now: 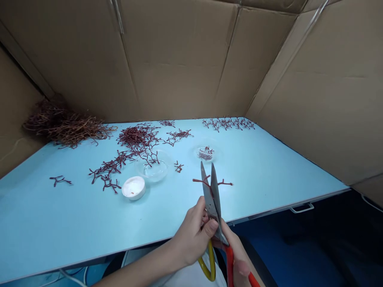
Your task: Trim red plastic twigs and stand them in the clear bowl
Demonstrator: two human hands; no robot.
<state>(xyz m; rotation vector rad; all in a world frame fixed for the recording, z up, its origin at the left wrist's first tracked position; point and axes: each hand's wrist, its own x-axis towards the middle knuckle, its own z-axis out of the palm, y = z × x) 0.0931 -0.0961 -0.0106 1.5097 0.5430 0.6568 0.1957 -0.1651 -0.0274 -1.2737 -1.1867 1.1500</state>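
My right hand (236, 243) is wrapped round scissors (214, 205) with one yellow and one red handle. The blades point up and away from me, slightly apart. A thin, dark red forked twig (226, 183) crosses the blades, its branch tips sticking out on both sides. My left hand (191, 235) is closed with thumb and fingers pinched beside the lower blades, where the twig's stem appears to run down; the blades partly cover that grip. Beyond the blade tips stands a small clear dish (206, 153) with short dark pieces in it.
A white round cap (133, 188) and a clear shallow bowl (155, 169) stand left of centre. Heaps of red twigs (137, 137) lie behind them, with a brown bundle (74, 127) at the back left. More forked twigs (229, 123) line the back right. Cardboard walls (185, 79) surround the blue tabletop (284, 171).
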